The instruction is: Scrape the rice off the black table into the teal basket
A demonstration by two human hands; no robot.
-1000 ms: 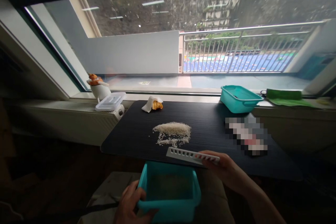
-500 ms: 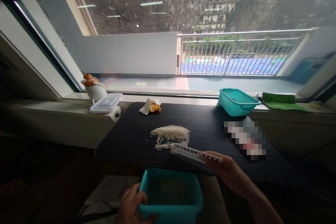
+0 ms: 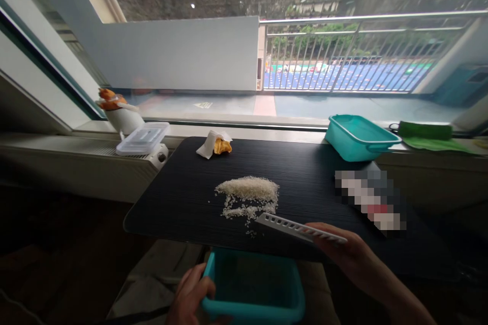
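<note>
My right hand [image 3: 345, 249] grips the end of a white plastic strip [image 3: 284, 224] with a row of square holes. The strip's far tip is just above the table, beside the near edge of the rice. A mound of white rice grains [image 3: 249, 189] lies mid-table, with a thinner band and loose grains in front of it. Below the table's near edge, my left hand [image 3: 192, 289] holds the left wall of a teal plastic bin [image 3: 253, 310], fingers hooked over its rim. The bin's inside is dark; its contents are hard to make out.
The dark table [image 3: 168, 193] stands against a window. A crumpled tissue with something orange [image 3: 217, 144] lies at its back. Rightward are another teal bin [image 3: 362, 137], a blurred-out flat object [image 3: 369, 203] and a green cloth [image 3: 427, 136]. A clear lid [image 3: 143, 138] lies on the radiator.
The strip has drawn slightly right and away from the rice band. Several loose grains now lie nearer the table's front edge. The view has shifted; my left hand keeps its hold.
</note>
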